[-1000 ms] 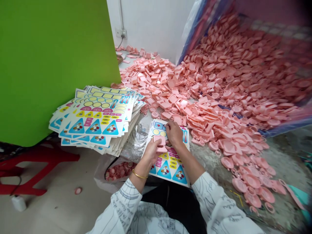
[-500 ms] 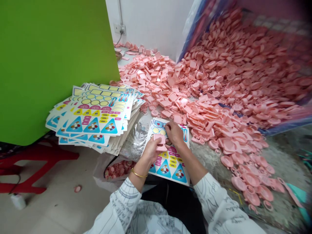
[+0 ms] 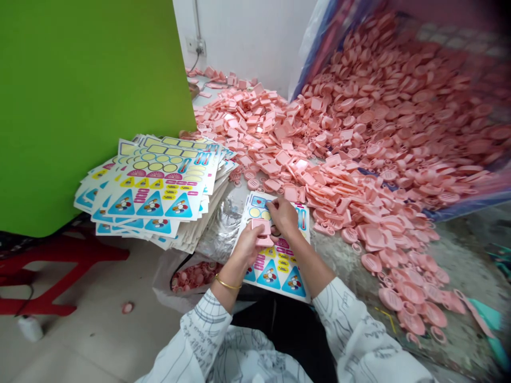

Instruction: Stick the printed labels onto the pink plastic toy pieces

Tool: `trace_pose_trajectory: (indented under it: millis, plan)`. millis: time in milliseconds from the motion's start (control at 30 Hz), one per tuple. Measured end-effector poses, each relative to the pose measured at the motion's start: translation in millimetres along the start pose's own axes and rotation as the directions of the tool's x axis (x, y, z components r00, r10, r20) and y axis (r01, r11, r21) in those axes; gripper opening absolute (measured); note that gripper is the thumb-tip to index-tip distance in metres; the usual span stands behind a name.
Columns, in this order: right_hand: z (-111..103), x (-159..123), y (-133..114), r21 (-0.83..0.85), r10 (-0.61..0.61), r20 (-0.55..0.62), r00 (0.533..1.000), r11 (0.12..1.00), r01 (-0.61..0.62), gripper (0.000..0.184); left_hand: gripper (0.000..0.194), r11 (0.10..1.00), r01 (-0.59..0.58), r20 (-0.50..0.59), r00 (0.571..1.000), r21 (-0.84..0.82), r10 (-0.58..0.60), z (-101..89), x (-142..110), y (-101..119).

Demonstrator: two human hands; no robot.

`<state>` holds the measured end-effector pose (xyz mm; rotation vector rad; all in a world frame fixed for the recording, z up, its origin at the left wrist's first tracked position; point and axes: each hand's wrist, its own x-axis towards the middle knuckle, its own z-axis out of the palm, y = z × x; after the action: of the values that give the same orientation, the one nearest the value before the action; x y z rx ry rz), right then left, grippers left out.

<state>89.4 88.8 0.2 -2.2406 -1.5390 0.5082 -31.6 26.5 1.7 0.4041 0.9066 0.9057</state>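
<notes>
Clamped between the thumb and fingers of the left hand [image 3: 246,247], a pink plastic piece [image 3: 261,227] is held over the middle of the sticker sheet [image 3: 275,271], which is taken here as the landmark. By the right hand [image 3: 284,215] the upper part of the same sheet is touched, near the blue sticker with a red heart [image 3: 259,202]; its fingers are bent close together, but whether something is pinched between them cannot be told.

Far to the left of the sticker sheet, a green panel [image 3: 88,106] is seen, and below it a red stool [image 3: 67,260] is placed on the floor. One small round pink part [image 3: 128,307] is left on the floor, between the stool and the sheet. Nearer to the sheet, on its left, many printed sheets are piled in an uneven stack [image 3: 155,186]. Below this stack, a clear plastic bag [image 3: 160,284] is filled partly with pink parts. Behind the sticker sheet and along its right side, a large heap of pink parts [image 3: 279,127] is spread. Farther right, more of them are contained by a large blue-edged bin [image 3: 471,206], which is tilted with its opening toward the heap.
</notes>
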Motion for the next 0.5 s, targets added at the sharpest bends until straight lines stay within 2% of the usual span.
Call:
trace_pose_trajectory:
  millis: [100,167,267,367,433,500]
  plan:
    - [-4.9,8.8,-6.8,-0.074,0.043,0.029,0.999,0.996,-0.04,0.031,0.016,1.0,-0.014,0.012,1.0,-0.002,0.014,-0.3,-0.3,-0.7]
    - [-9.7,19.9,-7.8,-0.089,0.061,0.098,0.993,0.995,-0.052,0.031,0.017,1.0,-0.021,0.023,1.0,0.0,0.021,-0.3,-0.8,-1.0]
    - [-18.4,39.3,-2.6,0.06,0.043,0.208,0.977,0.997,-0.056,0.033,0.018,0.999,-0.029,0.034,0.999,0.018,0.029,0.0,-1.8,-1.3]
    - [-28.4,51.4,6.0,0.233,-0.028,0.172,0.985,0.972,-0.013,0.04,0.018,0.998,-0.042,0.033,0.999,0.037,0.04,0.2,-2.2,-1.7]
    - [-34.4,51.6,10.3,0.204,-0.044,0.128,0.991,0.979,0.017,0.044,0.017,0.998,-0.044,0.024,0.999,0.046,0.043,0.1,-1.9,-2.1]
    - [-37.4,45.9,12.6,0.102,-0.078,0.109,0.991,0.993,0.067,0.041,0.018,0.998,-0.043,0.008,0.999,0.053,0.043,0.1,-1.3,-2.4]
